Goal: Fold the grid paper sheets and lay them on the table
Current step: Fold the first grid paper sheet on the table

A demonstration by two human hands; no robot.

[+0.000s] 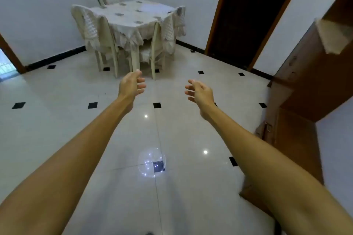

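Surface: a square table [133, 15] under a pale fringed cloth [131, 33], at 12 o'clock from our hands and well apart from them, across the floor.
Chairs: pale quilted covers on all of them. The left near chair [107, 34] and the right near chair [167, 32] stand with their backs to us, between us and the surface's near edge.
Floor: glossy pale tile [76, 124] with small black insets and lamp glints.
Sphere: a clear ball [148, 158] with light specks inside, on the floor at 6 o'clock, between our forearms.
Cabinet: a brown wooden unit [305, 86] at 3 o'clock, near our right forearm. A pale runner [332, 34] lies on top of it.
Doorways: a dark doorway [246, 15] in a wood frame at 1 o'clock, and a second frame [9, 55] at 9 o'clock.
Markings: dark patches on the cloth, too blurred for us to read as print or as objects.
Left hand [131, 87]: stretched forward, palm turned inward, fingers loosely curled, holding nothing.
Right hand [199, 91]: the same pose, palm facing the left, fingers relaxed, holding nothing.
Grid paper sheets: we cannot tell where they lie.
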